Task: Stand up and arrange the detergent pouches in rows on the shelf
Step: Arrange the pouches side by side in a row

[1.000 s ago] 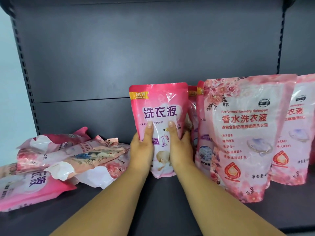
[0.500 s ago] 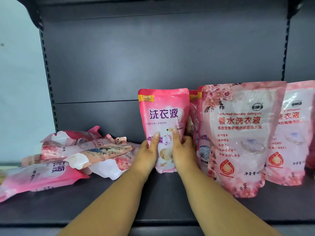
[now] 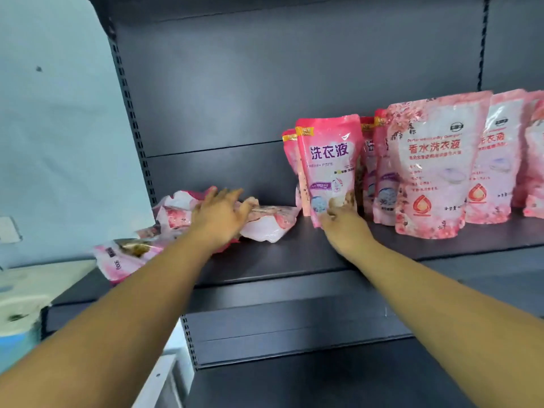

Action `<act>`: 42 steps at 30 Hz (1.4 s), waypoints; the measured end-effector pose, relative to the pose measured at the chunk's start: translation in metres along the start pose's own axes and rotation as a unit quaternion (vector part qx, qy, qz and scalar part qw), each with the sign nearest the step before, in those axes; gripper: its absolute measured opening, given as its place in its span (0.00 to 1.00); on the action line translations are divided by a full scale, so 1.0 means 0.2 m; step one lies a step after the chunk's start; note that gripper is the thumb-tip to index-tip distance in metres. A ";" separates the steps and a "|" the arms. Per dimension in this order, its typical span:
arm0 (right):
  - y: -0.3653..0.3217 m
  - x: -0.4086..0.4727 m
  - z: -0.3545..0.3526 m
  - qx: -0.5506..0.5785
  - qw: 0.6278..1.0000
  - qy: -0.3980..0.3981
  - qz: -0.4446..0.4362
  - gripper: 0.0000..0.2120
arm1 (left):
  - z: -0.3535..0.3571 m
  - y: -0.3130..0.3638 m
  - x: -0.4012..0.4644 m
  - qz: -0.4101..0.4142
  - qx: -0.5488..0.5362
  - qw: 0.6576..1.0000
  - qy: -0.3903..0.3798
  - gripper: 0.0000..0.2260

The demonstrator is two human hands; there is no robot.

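A small pink detergent pouch (image 3: 329, 160) stands upright on the dark shelf (image 3: 294, 257). My right hand (image 3: 343, 222) grips its lower edge, thumb against the front. Another small pouch (image 3: 290, 151) stands just behind it. To its right stand more small pouches (image 3: 369, 160) and a row of large pale pink pouches (image 3: 432, 172). On the left of the shelf, several pouches (image 3: 265, 225) lie flat in a loose pile. My left hand (image 3: 219, 214) hovers over that pile with fingers spread, holding nothing.
One flat pouch (image 3: 117, 260) hangs over the shelf's left front corner. A pale blue wall (image 3: 59, 142) borders the shelf on the left. White and blue items (image 3: 17, 316) sit low at the left. A lower shelf board (image 3: 294, 334) juts out below.
My left hand has let go of the small upright pouch and swung left over the flat pile. My right hand stays at the pouch's base. The camera has turned left and pulled back.
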State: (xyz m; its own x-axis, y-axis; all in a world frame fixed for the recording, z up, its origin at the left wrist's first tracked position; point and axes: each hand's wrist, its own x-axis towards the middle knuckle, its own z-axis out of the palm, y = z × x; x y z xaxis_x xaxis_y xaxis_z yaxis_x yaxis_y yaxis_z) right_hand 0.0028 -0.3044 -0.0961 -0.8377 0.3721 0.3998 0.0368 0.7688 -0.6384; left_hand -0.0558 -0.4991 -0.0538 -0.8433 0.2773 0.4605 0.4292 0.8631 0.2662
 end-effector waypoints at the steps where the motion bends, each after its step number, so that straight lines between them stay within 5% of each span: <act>1: -0.05 -0.04 0.03 0.011 1.000 -0.008 0.000 0.17 | 0.03 -0.06 -0.04 -0.011 0.046 0.997 -0.053 0.21; 3: -0.10 -0.11 0.10 0.021 0.999 -0.034 -0.008 0.16 | 0.09 -0.09 -0.14 -0.013 0.095 0.989 -0.114 0.22; 8: -0.24 -0.14 0.19 0.152 0.987 -0.053 0.024 0.17 | 0.10 -0.09 -0.35 0.094 0.113 0.989 -0.020 0.23; 12: -0.32 -0.10 0.13 0.209 0.966 -0.064 0.136 0.22 | 0.12 -0.13 -0.50 0.137 -0.011 0.990 -0.022 0.41; 16: -0.37 -0.13 0.15 0.264 0.945 -0.115 0.157 0.24 | 0.15 -0.17 -0.53 0.119 -0.134 0.984 -0.027 0.24; 20: -0.42 -0.13 0.16 0.411 0.883 -0.136 0.183 0.04 | 0.08 -0.17 -0.49 -0.013 -0.242 0.970 -0.035 0.14; 23: -0.43 -0.14 0.15 0.419 0.890 -0.127 0.127 0.02 | 0.01 -0.12 -0.47 -0.094 -0.352 0.929 -0.071 0.12; 27: -0.36 -0.12 0.01 0.476 0.870 -0.102 0.077 0.03 | -0.05 0.00 -0.41 -0.136 -0.639 0.750 -0.106 0.09; 29: -0.32 -0.10 -0.09 0.472 0.875 -0.098 0.052 0.03 | -0.05 0.08 -0.35 -0.130 -0.680 0.716 -0.083 0.06; 33: -0.18 -0.08 -0.20 0.405 0.910 -0.086 0.034 0.02 | 0.00 0.26 -0.24 -0.119 -0.710 0.692 -0.057 0.05; 35: -0.09 -0.07 -0.24 0.386 0.919 -0.073 0.043 0.04 | 0.06 0.35 -0.18 -0.110 -0.692 0.712 -0.053 0.06; 38: -0.01 0.00 -0.28 0.435 0.898 -0.031 0.062 0.05 | 0.13 0.49 -0.08 -0.092 -0.669 0.736 -0.051 0.05; 42: 0.05 0.08 -0.24 0.492 0.867 0.024 0.071 0.07 | 0.27 0.68 -0.01 -0.142 -0.697 0.702 -0.038 0.03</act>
State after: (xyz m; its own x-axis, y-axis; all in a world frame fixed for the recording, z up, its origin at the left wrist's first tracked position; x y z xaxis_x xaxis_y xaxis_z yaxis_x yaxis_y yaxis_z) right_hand 0.0168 -0.2661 -0.0647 -0.8379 0.4663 0.2837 -0.3656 -0.0934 -0.9261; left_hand -0.0132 -0.3605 -0.0641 -0.9508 0.2452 0.1896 0.0957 -0.3496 0.9320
